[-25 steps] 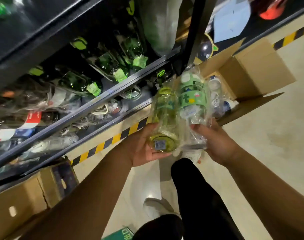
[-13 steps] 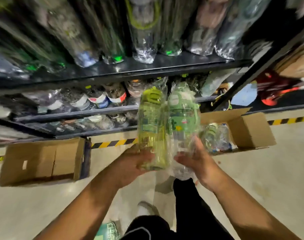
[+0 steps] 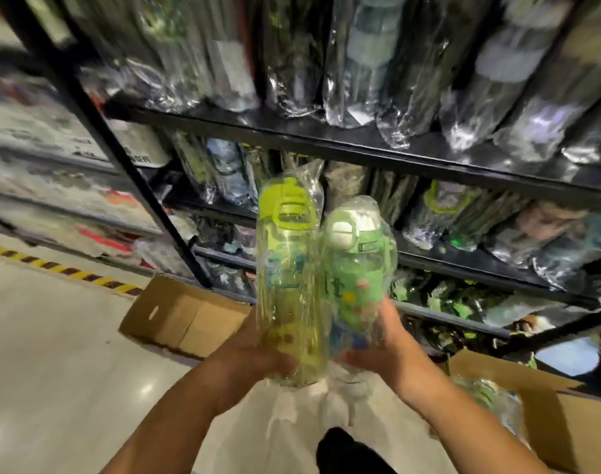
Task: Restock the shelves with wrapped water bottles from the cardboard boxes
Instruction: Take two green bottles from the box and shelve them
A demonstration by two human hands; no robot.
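Head view:
L hand (image 3: 254,352): wrapped round base of yellow-green bottle (image 3: 289,278), holding it upright in front of the shelves.
R hand (image 3: 383,350): wrapped round base of green bottle (image 3: 359,268), also upright.
Bottles: both in clear plastic wrap, side by side & touching, lids up; yellow-green one has loop handle on lid, green one has white cap.
Rack (image 3: 326,138): black metal; wrapped bottles crowd upper shelf and the shelf below, v. blurred.
Box L (image 3: 179,314): cardboard, on floor at foot of rack, left of hands.
Box R (image 3: 545,405): cardboard, on floor at lower right, wrapped bottles (image 3: 487,398) inside.
Floor (image 3: 53,354): pale, glossy; yellow/black hazard tape (image 3: 63,270) along rack base.
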